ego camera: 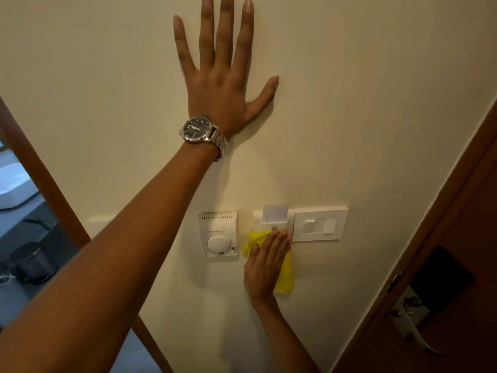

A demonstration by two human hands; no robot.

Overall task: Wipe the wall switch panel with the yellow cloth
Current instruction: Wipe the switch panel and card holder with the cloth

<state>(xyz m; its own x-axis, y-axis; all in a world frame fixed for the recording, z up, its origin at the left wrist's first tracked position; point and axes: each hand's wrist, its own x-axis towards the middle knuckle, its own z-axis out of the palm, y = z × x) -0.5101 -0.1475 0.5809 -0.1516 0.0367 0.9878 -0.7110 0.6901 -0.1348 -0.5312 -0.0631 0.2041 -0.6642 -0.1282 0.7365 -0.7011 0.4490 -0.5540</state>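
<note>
A white switch panel (320, 224) sits on the cream wall, joined on its left to a white key-card holder (271, 218) with a card in its slot. My right hand (265, 262) lies flat on the yellow cloth (285, 275) and presses it against the wall, over the lower part of the card holder. The fingertips reach the switch panel's left edge. High above, my left hand (219, 76) rests flat on the bare wall with fingers spread and a metal watch on its wrist.
A white thermostat (218, 232) with a round dial hangs just left of the cloth. A brown door with a lever handle (411, 327) and black lock stands at the right. At the left a wooden frame opens onto a bathroom with a sink (13, 187) and a bin.
</note>
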